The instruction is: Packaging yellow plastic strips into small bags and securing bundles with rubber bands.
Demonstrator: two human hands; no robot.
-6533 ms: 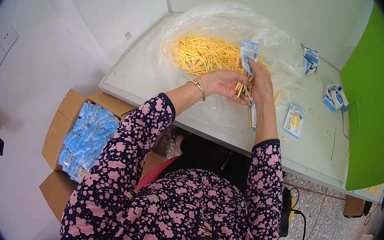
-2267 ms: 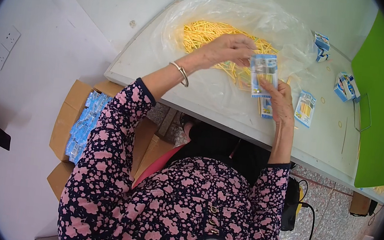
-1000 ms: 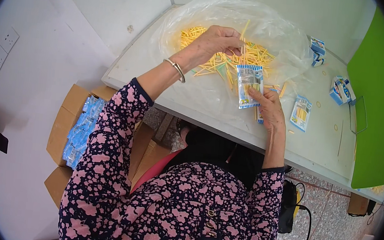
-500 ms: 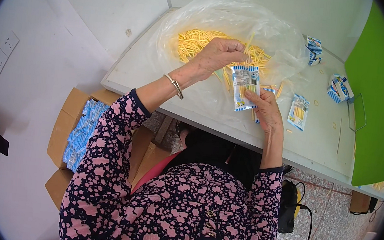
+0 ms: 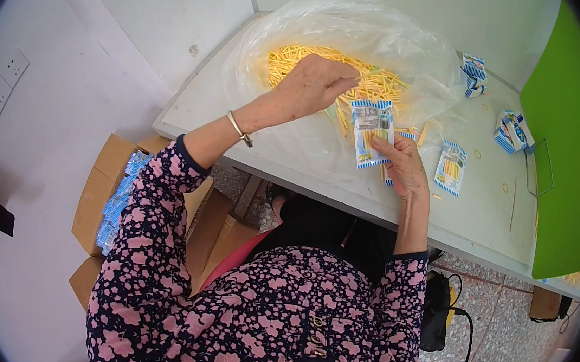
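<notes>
My right hand (image 5: 406, 168) grips a small blue-and-white snack packet (image 5: 369, 124) upright, thumb across its front. Yellow sticks show through the packet's clear part. Over the heap of thin yellow sticks (image 5: 303, 56) in a large clear plastic bag (image 5: 353, 14), my left hand (image 5: 314, 88) has its fingertips pinched together. Whether a stick is between them is too small to make out. Behind my right hand, another packet (image 5: 408, 135) is partly hidden. A packet with sticks inside (image 5: 451, 169) lies flat to the right.
Bundled packets (image 5: 510, 133) lie on the white table (image 5: 485, 208) at the right, more (image 5: 473, 76) farther back. A green panel (image 5: 568, 154) stands at the right end, beside a bent wire (image 5: 540, 172). Below left, an open cardboard box (image 5: 96, 192) holds blue packets. Cables (image 5: 469, 341) run across the floor.
My left hand has moved left, away from the packet's top, and the stick it held there no longer shows. My right hand still holds the packet in nearly the same place.
</notes>
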